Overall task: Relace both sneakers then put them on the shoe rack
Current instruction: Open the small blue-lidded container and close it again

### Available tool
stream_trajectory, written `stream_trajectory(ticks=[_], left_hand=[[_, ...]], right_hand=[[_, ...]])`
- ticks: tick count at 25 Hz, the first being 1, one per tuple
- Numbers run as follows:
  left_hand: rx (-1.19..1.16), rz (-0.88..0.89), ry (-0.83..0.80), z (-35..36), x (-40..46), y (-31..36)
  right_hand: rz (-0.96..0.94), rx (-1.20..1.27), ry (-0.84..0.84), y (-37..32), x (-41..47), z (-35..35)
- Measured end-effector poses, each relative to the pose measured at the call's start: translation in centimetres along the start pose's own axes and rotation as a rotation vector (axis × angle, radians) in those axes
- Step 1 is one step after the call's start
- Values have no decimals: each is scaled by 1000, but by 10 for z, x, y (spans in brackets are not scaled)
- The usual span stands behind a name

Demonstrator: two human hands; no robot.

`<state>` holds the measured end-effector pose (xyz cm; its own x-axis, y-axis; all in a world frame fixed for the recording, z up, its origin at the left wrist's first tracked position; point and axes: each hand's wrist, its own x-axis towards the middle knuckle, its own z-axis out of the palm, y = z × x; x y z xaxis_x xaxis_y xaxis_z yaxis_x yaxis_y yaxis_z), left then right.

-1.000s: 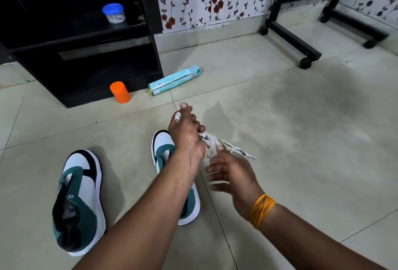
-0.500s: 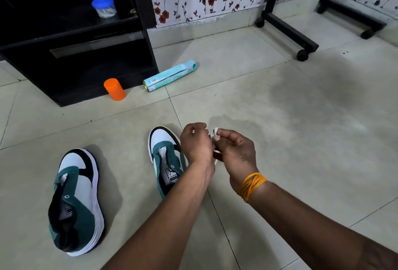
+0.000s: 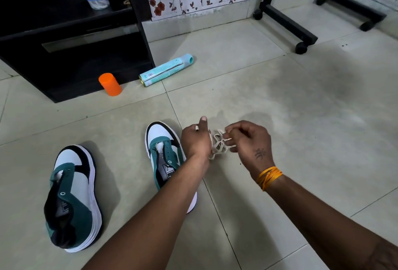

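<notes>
White lace (image 3: 217, 144) bunched between two hands above the pale floor tiles (image 3: 280, 102).

Open floor lies right of and beyond the hands; a black shelf unit (image 3: 71, 39), orange cap (image 3: 109, 84) and teal spray can (image 3: 165, 69) edge the far left. The left hand (image 3: 195, 140) clenches one lace end, thumb raised; the right hand (image 3: 249, 140) pinches the tangled loops. One teal-and-white sneaker (image 3: 165, 153) sits partly under the left forearm, the other sneaker (image 3: 72, 196) well left; both are on the floor.

You can read "PUMA" under the leaping-cat logo on the tongue label (image 3: 168, 170) of the sneaker (image 3: 165, 157) nearer your hands. The print on the teal spray can (image 3: 165, 69) is too small to read.
</notes>
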<state>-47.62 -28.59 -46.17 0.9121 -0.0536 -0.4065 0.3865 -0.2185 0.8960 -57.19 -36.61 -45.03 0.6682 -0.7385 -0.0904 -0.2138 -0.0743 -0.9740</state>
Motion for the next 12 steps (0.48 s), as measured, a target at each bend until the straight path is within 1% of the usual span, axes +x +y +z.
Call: stream_trajectory(ticks=[1,3,5,8,9,12], left_hand=[[-60,-56,-26,1,1,3],[-231,-223,-99,5,1,9],[-382,-322,-111,13,1,9],[-526,-328,-51,26,5,4],[-554,-324,-58,30,5,1],[-553,-341,-128,37,0,-4]], right_hand=[[-2,-11,8,3,6,-5],[-4,-19,-110,12,9,-5],[29,68,-207,20,0,4],[-34,159,-250,22,-16,16],[-51,161,-232,23,-17,17],[-73,53,-143,29,-7,15]])
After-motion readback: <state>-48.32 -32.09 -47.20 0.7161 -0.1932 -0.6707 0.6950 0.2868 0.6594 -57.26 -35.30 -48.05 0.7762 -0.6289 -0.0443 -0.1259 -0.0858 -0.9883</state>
